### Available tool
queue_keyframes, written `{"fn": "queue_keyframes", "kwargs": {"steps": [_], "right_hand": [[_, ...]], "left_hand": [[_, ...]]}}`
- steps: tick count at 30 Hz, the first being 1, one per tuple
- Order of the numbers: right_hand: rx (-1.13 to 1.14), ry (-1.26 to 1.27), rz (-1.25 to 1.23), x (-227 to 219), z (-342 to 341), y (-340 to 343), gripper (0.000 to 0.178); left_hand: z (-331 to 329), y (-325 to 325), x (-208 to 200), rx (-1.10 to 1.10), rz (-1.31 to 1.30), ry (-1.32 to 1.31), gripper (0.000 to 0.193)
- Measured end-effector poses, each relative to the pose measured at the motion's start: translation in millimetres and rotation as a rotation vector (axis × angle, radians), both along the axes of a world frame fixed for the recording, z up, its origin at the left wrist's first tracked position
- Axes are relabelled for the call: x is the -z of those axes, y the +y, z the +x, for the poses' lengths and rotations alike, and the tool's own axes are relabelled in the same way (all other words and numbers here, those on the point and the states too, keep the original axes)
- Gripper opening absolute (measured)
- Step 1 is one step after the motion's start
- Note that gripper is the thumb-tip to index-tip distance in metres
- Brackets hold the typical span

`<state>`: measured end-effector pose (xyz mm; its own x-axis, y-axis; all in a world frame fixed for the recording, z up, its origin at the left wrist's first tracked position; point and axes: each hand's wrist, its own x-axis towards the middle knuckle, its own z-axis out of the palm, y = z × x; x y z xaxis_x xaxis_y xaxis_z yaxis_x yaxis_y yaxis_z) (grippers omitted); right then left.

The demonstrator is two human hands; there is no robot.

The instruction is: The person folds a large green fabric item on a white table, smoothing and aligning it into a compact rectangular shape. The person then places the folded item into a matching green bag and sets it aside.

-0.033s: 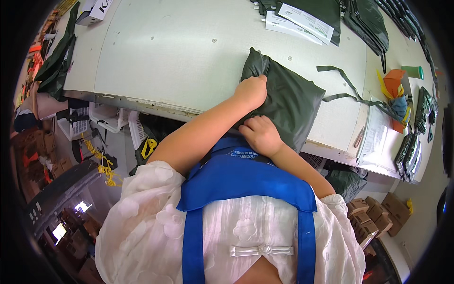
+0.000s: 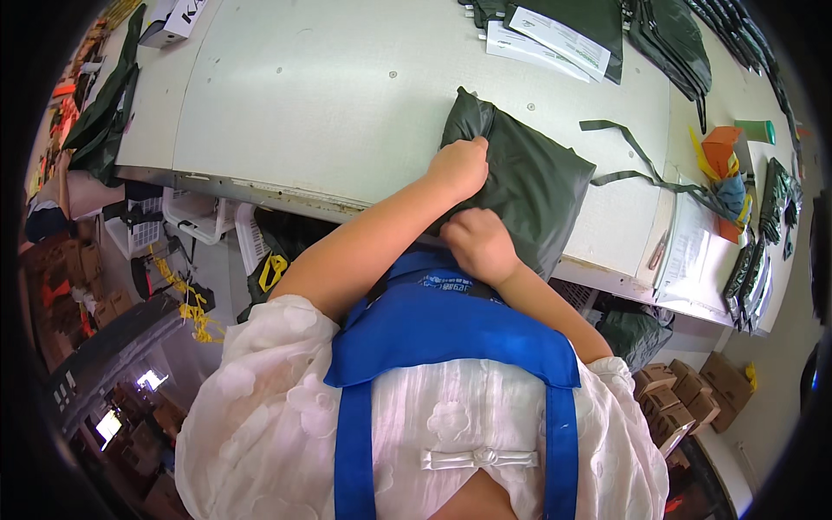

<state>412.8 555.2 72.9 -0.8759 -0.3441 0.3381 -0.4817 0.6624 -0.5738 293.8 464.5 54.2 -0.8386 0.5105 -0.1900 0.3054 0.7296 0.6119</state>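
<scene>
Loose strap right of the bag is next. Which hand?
Right hand, probably: its arm comes in from the side of the strap, while the left hand grips the bag. The right is blurred; its hold is unclear.

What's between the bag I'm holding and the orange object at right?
A loose, dark green strip lies between the bag and orange object, in the head view.

On the pale desk [image 2: 303,113] a dark green package [image 2: 542,182] is laid; to its right a strap [image 2: 598,125] is spread (in a loose bend), dark bags [image 2: 614,48] are piled beyond, and a white box [image 2: 178,24] is set far left
</scene>
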Motion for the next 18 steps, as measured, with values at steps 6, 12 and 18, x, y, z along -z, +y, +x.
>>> {"fn": "queue_keyframes", "kwargs": {"steps": [6, 12, 18], "right_hand": [[0.284, -0.076, -0.165, -18.7, -30.2, -6.7, 0.008], [0.441, -0.153, 0.045, -7.9, -63.8, -9.1, 0.006], [0.651, -0.1, 0.142, 0.4, -121.4, 17.2, 0.008]], "left_hand": [[11.7, -39.0, -18.4, -0.152, 0.297, 0.094, 0.025], [71.8, -79.4, 9.1, 0.049, -0.037, 0.412, 0.069], [68.1, -84.5, 17.5, 0.122, -0.07, 0.434, 0.073]]}}
